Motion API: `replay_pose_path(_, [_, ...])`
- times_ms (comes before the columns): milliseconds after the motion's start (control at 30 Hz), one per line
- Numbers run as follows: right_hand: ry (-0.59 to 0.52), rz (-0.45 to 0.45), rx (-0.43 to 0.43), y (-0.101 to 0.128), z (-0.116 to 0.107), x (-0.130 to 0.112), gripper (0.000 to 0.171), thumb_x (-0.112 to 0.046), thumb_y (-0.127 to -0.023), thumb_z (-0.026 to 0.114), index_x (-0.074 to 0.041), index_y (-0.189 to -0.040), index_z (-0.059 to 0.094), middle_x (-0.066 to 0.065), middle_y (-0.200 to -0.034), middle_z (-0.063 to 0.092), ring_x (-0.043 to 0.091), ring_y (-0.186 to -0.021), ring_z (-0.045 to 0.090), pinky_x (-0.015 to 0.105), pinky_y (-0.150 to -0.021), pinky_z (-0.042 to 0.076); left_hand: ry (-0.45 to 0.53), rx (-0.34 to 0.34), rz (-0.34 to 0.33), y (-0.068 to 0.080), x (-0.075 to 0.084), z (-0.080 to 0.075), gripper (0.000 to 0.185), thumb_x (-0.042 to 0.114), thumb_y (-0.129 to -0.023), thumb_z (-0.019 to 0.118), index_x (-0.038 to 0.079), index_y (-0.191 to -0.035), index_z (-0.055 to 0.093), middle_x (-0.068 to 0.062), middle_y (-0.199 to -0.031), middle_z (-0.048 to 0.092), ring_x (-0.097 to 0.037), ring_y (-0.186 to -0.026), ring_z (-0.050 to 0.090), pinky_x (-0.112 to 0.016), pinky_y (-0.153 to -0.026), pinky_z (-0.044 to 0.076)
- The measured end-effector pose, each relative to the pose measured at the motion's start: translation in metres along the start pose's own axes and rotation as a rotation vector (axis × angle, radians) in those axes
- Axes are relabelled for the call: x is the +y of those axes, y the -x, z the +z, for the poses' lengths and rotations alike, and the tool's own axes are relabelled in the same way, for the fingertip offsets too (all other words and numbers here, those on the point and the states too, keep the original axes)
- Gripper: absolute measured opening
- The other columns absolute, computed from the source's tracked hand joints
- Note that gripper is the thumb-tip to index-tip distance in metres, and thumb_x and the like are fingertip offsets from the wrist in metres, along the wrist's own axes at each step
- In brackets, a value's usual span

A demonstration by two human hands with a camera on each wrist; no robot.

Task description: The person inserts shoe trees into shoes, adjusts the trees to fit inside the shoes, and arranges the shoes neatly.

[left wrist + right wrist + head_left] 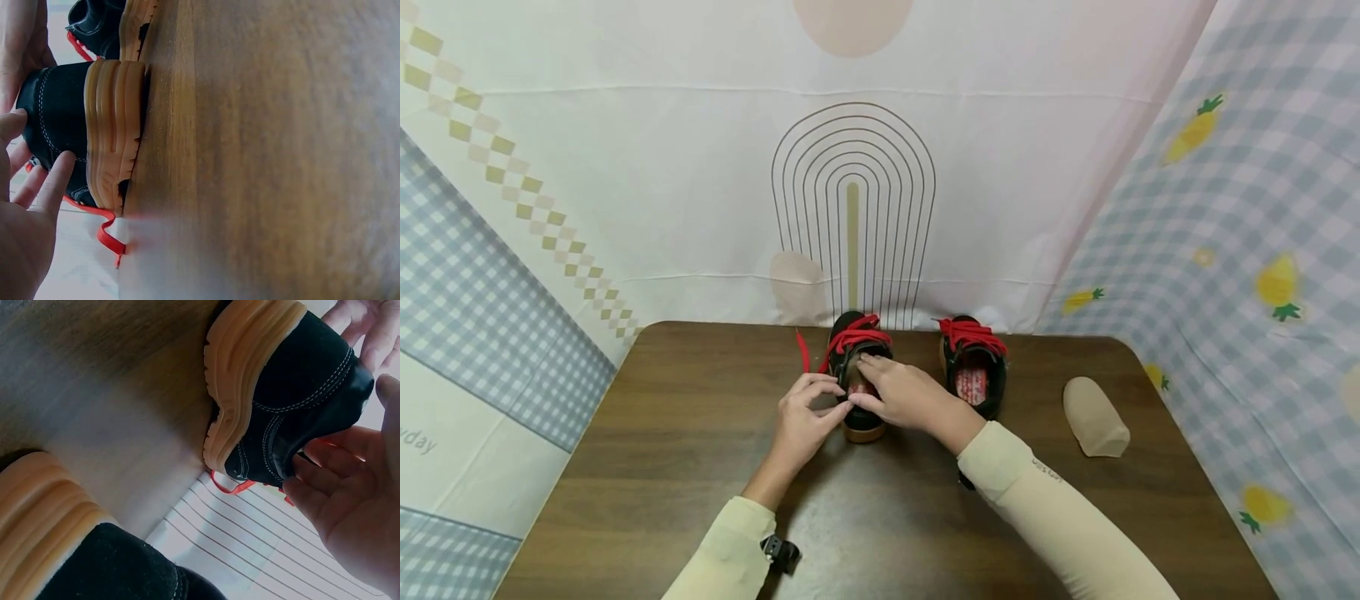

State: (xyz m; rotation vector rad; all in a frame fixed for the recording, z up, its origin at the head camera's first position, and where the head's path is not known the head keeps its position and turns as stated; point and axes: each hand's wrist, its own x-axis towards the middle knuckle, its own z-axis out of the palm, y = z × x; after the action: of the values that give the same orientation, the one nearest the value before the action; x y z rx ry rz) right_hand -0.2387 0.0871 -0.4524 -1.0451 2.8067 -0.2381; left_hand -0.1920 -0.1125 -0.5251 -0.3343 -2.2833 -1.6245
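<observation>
both hands at left shoe (859,375): right hand (904,392) pinching its collar, left hand (805,421) fingers relaxed, touching heel; judged mid-lacing, tightening red lace (803,350) next.

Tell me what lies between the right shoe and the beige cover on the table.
Nothing: in the head view, the stretch of table between the right shoe and the beige cover is bare wood.

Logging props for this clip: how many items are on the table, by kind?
Shoes: 2, left shoe under both hands, right shoe beside it.
Beige sock: 1.
Total: 3.
</observation>
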Motion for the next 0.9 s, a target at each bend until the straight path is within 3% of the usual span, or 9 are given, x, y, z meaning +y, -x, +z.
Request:
replay_pose_path(267, [-0.065, -0.008, 0.029, 0.004, 0.007, 0.005, 0.065, -0.054, -0.107, 0.048, -0.011, -0.156, 0.046, 0.012, -0.166, 0.037, 0.031, -0.142, 0.052, 0.048, -0.113, 0.048, 0.032, -0.012, -0.011, -0.001, 0.001, -0.002, 0.015, 0.013, -0.086, 0.085, 0.005, -0.095, 0.076, -0.014, -0.119, 0.066, -0.031, -0.110, 0.069, -0.027, -0.076, 0.063])
replay_pose_path(567, [-0.140, -0.045, 0.043, 0.014, 0.012, 0.008, 0.063, -0.050, -0.107, 0.049, -0.012, -0.157, 0.044, 0.014, -0.167, 0.034, 0.033, -0.148, 0.044, 0.051, -0.115, 0.045, 0.031, -0.011, -0.015, 0.001, 0.000, -0.001, 0.018, 0.012, -0.085, 0.086, 0.003, -0.098, 0.077, -0.014, -0.119, 0.067, -0.031, -0.111, 0.069, -0.026, -0.076, 0.063])
replay_pose_path(900, [-0.158, -0.035, -0.024, 0.011, 0.009, 0.009, 0.069, -0.052, -0.109, 0.043, -0.008, -0.161, 0.034, 0.013, -0.168, 0.030, 0.033, -0.143, 0.049, 0.048, -0.116, 0.045, 0.020, -0.007, 0.002, 0.000, -0.001, -0.002, 0.017, 0.013, -0.085, 0.087, 0.004, -0.095, 0.077, -0.014, -0.118, 0.068, -0.031, -0.109, 0.070, -0.027, -0.075, 0.064])
